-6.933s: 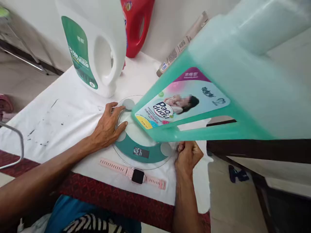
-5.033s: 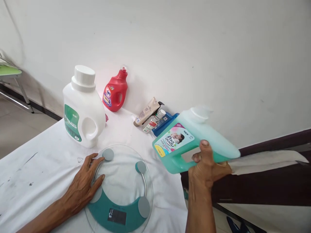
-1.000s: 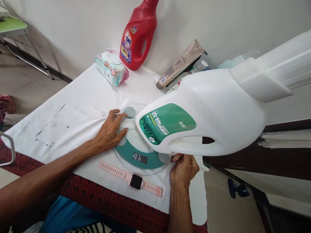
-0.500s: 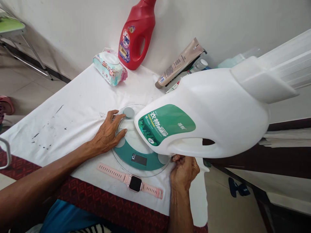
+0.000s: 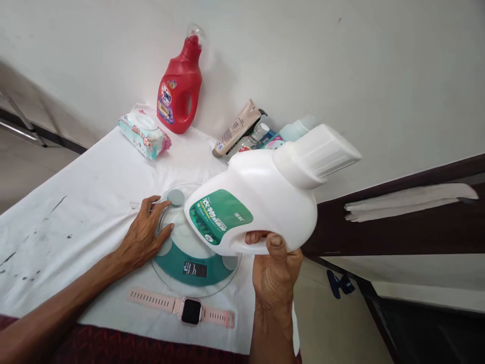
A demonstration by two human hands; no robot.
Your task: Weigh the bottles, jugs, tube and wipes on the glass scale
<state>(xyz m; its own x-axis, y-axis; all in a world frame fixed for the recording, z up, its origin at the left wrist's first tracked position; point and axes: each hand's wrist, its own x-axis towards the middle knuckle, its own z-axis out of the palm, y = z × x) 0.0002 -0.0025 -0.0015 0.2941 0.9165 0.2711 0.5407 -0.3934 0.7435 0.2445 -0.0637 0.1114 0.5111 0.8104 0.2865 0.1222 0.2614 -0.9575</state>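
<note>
My right hand (image 5: 276, 273) grips the handle of a large white detergent jug (image 5: 265, 194) with a green label, held tilted on its side in the air above the right part of a round glass scale (image 5: 178, 268). My left hand (image 5: 146, 235) rests on the scale's left rim, fingers spread over the glass near a grey pad. The scale's teal band shows a lit display (image 5: 195, 269). A pink smartwatch (image 5: 182, 308) lies flat on the white cloth (image 5: 76, 202) just in front of the scale.
Against the wall stand a red detergent bottle (image 5: 180, 88), a pack of wet wipes (image 5: 144, 134), a beige tube (image 5: 237, 129) and a pale green jug (image 5: 297, 129) partly hidden behind the white one. A dark wooden ledge (image 5: 397, 227) runs at the right; floor lies below.
My right hand has moved the white jug away from the camera toward the far right, still tilted. The view tipped up. My left hand stays on the scale.
</note>
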